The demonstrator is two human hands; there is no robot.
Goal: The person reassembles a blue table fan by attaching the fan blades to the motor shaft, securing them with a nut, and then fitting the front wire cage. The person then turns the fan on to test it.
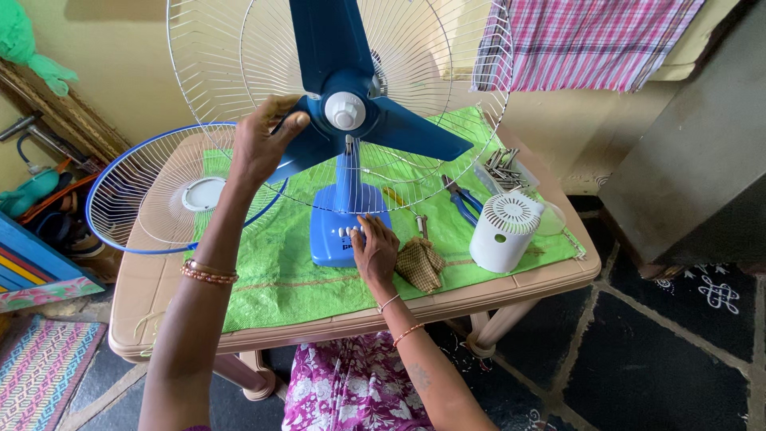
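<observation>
Here the table fan (345,160) stands upright on the green mat (271,275) near the middle of the desk (144,287), its stem rising vertically from the blue base (335,231), so its long axis runs straight up. The hub (345,110) and three blue blades (375,120) face the person, with the rear wire guard (447,72) behind them. The left hand (259,144) is the one at the blades: its fingers (279,108) curl closed over the tip of the lower-left blade, which lies up and to the right of the palm. The right hand (373,251) lies lower, its fingers spread flat on the base's white buttons. The detached front guard (159,191) rests flat at the desk's left.
</observation>
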